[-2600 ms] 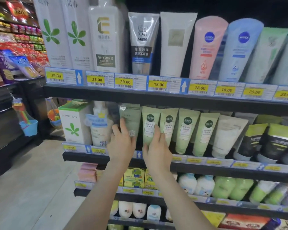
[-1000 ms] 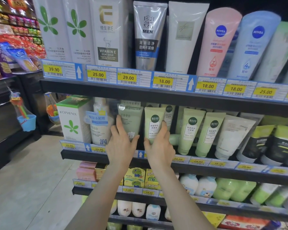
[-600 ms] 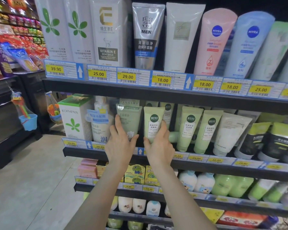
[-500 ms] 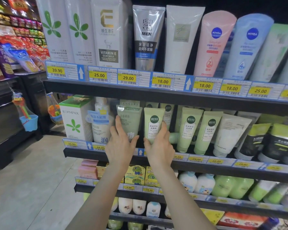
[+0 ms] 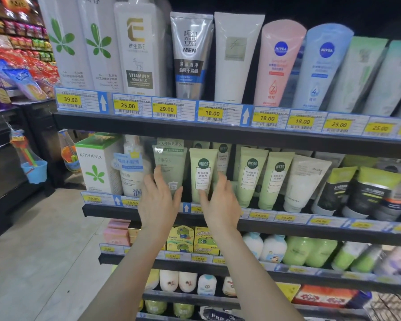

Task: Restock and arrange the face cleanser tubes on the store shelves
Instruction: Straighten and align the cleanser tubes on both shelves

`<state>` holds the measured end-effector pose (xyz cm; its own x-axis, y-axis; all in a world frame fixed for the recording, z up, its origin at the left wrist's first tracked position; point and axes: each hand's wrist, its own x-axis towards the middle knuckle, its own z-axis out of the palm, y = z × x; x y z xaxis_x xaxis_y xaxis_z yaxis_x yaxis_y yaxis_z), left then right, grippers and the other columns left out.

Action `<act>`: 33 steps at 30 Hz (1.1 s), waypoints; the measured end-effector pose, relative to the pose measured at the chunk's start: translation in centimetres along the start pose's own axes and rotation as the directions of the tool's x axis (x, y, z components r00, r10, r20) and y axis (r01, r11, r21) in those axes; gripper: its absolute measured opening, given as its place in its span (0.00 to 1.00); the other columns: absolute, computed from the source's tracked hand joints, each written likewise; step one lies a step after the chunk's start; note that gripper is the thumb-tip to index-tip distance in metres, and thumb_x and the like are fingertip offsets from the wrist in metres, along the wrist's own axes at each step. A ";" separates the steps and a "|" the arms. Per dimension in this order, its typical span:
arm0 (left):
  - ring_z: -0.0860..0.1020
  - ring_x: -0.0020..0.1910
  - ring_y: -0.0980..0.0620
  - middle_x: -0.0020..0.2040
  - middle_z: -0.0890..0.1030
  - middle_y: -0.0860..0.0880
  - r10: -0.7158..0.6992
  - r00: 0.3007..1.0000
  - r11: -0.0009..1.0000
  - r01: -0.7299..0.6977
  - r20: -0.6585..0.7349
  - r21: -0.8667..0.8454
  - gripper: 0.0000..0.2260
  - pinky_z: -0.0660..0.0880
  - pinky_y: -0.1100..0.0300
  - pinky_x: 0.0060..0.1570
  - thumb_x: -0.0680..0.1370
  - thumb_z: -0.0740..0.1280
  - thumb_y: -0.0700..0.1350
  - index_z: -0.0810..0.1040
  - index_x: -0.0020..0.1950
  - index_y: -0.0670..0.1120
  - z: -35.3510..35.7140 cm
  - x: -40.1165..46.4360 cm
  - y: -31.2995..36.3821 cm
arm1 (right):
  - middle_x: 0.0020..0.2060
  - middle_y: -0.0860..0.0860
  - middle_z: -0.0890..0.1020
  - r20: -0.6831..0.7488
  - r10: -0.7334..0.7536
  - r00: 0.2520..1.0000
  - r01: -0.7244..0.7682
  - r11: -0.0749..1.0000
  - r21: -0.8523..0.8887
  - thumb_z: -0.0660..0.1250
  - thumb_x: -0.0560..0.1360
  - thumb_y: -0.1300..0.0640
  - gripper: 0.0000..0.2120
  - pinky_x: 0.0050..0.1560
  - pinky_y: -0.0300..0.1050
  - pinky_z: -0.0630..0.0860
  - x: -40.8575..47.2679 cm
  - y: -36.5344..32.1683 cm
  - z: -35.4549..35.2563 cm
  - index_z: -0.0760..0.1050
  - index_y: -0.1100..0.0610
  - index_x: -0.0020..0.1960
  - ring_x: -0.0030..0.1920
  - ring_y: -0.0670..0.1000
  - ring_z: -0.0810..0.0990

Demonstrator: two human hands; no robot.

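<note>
Face cleanser tubes stand in a row on the middle shelf. My left hand lies with straight fingers on the front of a sage-green tube, its thumb at the tube's lower right edge. My right hand holds the neighbouring light green tube, thumb on its lower front and fingers along its right side. More light green tubes lean to the right of it, and one stands behind it.
A white Kophenix box and a white pump bottle stand left of my hands. Taller tubes fill the upper shelf. Bottles and small boxes fill the lower shelves. The aisle floor lies to the left.
Both hands stay on the same two tubes. The light green tube in my right hand now stands in front of its neighbour. The view has drifted slightly.
</note>
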<state>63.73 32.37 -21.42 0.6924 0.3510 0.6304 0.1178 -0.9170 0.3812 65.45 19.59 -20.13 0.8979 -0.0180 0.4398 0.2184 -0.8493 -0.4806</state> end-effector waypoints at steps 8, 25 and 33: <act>0.77 0.37 0.44 0.42 0.76 0.42 0.268 0.963 0.963 -0.268 -0.003 0.040 0.18 0.74 0.54 0.31 0.65 0.76 0.42 0.76 0.51 0.40 -1.1 -0.7 5.0 | 0.60 0.53 0.73 -0.052 0.046 0.998 -0.049 0.998 -0.048 0.61 0.78 0.50 0.24 0.45 0.45 0.74 -0.6 3.6 -3.2 0.61 0.55 0.71 0.56 0.54 0.76; 0.72 0.61 0.48 0.64 0.68 0.46 0.254 0.916 0.965 -0.263 0.311 -0.015 0.22 0.73 0.59 0.51 0.79 0.61 0.43 0.58 0.71 0.45 2.7 0.0 10.5 | 0.60 0.52 0.75 -0.092 0.097 0.991 -0.103 0.992 -0.072 0.62 0.77 0.48 0.31 0.37 0.42 0.67 1.1 6.7 -4.0 0.54 0.54 0.74 0.51 0.54 0.80; 0.75 0.57 0.48 0.62 0.70 0.46 0.263 0.909 0.962 -0.272 0.322 -0.017 0.21 0.73 0.60 0.47 0.79 0.57 0.42 0.57 0.72 0.45 3.0 -0.2 10.0 | 0.65 0.52 0.71 -0.079 0.179 0.981 -0.183 0.982 -0.037 0.63 0.77 0.47 0.35 0.40 0.46 0.74 1.9 6.0 -2.9 0.47 0.53 0.76 0.52 0.55 0.80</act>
<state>66.90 22.52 -19.76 0.8899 0.0168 0.4558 -0.0874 -0.9746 0.2064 67.40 12.94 -19.99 0.8893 -0.2120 0.4053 0.0365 -0.8504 -0.5248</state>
